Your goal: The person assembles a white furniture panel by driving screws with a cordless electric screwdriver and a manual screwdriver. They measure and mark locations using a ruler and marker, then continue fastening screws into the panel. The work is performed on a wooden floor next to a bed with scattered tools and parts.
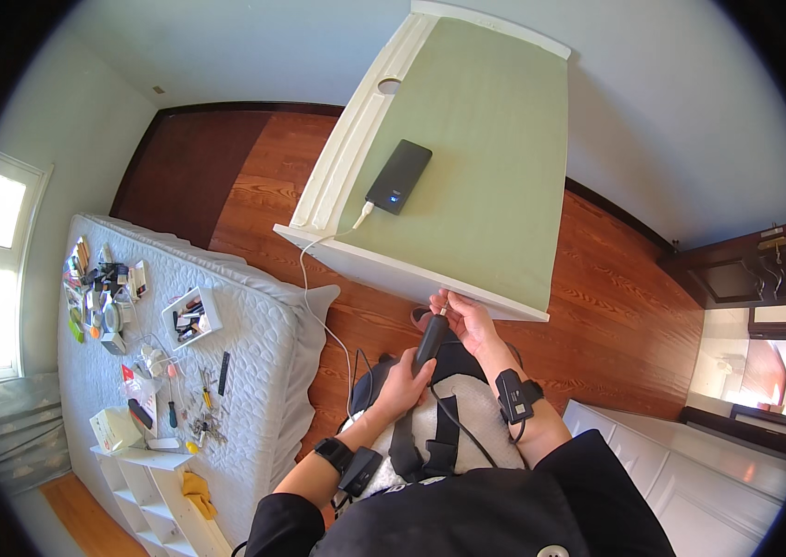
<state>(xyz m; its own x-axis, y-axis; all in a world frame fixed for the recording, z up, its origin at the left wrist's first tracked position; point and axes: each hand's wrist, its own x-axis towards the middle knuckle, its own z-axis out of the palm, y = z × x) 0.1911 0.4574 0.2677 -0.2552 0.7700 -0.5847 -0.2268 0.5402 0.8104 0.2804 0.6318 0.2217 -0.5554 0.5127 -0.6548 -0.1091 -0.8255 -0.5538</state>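
My left hand (402, 385) is wrapped round the lower part of a black stick-shaped tool (430, 342). It looks like a powered screwdriver, though its exact kind is hard to make out. At the tool's upper end, a thin metal tip sits between the pinched fingers of my right hand (467, 323). Both hands are over my lap, just off the near edge of a white-framed desk with a green top (476, 186). A black power bank (399, 176) with a lit blue display lies on the desk, and a white cable (307, 278) plugged into it hangs over the edge.
To the left, a bed with a white quilted cover (253, 316) carries a white box of small items (192, 317), a screwdriver (172, 413), a black strip (224, 373) and scattered hardware. A white shelf unit (147, 492) stands at lower left, white cabinets (681, 464) at lower right.
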